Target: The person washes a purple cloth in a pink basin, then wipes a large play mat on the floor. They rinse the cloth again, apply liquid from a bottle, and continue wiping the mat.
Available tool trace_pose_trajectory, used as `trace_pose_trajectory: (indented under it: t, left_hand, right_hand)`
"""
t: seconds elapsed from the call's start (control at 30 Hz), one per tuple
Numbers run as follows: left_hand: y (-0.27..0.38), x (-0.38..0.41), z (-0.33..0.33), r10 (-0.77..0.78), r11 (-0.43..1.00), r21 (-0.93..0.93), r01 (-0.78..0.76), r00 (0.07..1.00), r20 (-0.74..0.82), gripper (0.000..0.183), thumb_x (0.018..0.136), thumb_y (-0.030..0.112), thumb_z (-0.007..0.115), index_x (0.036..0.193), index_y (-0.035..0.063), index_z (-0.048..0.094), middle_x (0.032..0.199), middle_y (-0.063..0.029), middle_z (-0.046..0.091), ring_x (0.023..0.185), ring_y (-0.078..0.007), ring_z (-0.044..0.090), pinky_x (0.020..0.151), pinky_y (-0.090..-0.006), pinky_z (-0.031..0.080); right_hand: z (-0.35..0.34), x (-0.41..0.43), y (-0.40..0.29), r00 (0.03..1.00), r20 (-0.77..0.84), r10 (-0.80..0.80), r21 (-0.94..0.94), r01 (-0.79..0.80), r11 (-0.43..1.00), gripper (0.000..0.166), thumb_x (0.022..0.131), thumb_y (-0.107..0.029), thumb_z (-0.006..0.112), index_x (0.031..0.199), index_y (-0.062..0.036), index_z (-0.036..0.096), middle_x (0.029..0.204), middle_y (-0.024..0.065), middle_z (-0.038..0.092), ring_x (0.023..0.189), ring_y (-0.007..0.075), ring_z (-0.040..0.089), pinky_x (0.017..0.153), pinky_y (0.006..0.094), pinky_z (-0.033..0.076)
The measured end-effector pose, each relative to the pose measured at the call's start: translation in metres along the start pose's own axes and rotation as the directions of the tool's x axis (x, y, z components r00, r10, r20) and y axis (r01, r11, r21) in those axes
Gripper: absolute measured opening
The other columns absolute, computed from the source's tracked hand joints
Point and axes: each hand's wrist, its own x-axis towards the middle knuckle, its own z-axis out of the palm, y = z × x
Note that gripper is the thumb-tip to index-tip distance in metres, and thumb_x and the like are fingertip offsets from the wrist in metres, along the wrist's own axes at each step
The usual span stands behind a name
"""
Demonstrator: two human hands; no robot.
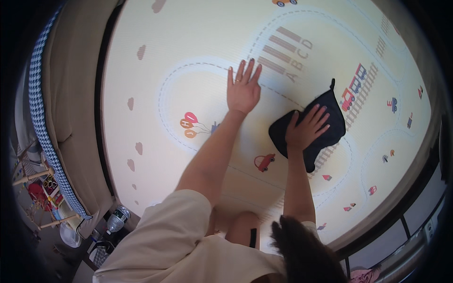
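Observation:
My left hand (244, 88) rests palm down on a cream play mat (198, 28), fingers spread, with a ring on one finger. Under its fingertips runs a printed dashed road. To the right, my right hand (307, 129) lies flat on a dark cloth (331, 106), fingers apart and not curled around it. The cloth is spread out unevenly, with a narrow tip pointing away from me, and covers part of the printed train track. My palm hides its middle.
A beige sofa (76, 106) borders the mat on the left. Beyond it are a wooden-framed baby gym (39, 177) and a small white fan (70, 235). A large plastic bottle (118, 219) stands near the mat's corner. White panels (421, 208) line the right side.

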Motion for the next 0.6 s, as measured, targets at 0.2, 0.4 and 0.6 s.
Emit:
trace_pose_trajectory:
  t: [0.2, 0.4, 0.6]
  left_hand:
    - [0.005, 0.001, 0.001, -0.014, 0.994, 0.111, 0.003, 0.995, 0.101, 0.055, 0.083, 0.02, 0.041, 0.137, 0.0191, 0.042, 0.146, -0.0031, 0.034, 0.137, -0.025, 0.026, 0.111, -0.0506, 0.013]
    - [0.004, 0.001, 0.001, -0.036, 0.992, 0.122, 0.024, 0.995, 0.094, 0.055, 0.08, 0.02, 0.048, 0.135, 0.0208, 0.046, 0.146, -0.0019, 0.035, 0.137, -0.0237, 0.027, 0.112, -0.0503, 0.014]
    - [0.01, 0.003, 0.004, -0.02, 0.995, 0.1, 0.015, 0.999, 0.046, 0.057, 0.077, 0.018, 0.046, 0.134, 0.0199, 0.047, 0.143, -0.0028, 0.039, 0.134, -0.0256, 0.032, 0.111, -0.0497, 0.016]
  right_hand:
    - [0.008, 0.004, -0.009, 1.0, -0.005, 0.004, 0.013, -0.004, 1.0, 0.068, 0.089, -0.042, 0.046, 0.141, -0.0018, 0.029, 0.149, 0.0207, 0.022, 0.137, 0.0434, 0.018, 0.106, 0.0629, 0.011]
    - [-0.001, 0.021, -0.076, 0.876, 0.204, -0.437, 0.152, 0.412, 0.898, 0.066, 0.083, -0.039, 0.055, 0.139, -0.0107, 0.036, 0.147, 0.0136, 0.029, 0.135, 0.0377, 0.025, 0.108, 0.061, 0.015]
    - [-0.007, 0.04, 0.042, 0.882, 0.202, -0.425, 0.145, 0.402, 0.904, 0.066, 0.085, -0.04, 0.052, 0.142, -0.0125, 0.034, 0.149, 0.0107, 0.026, 0.137, 0.0354, 0.022, 0.11, 0.0568, 0.013]
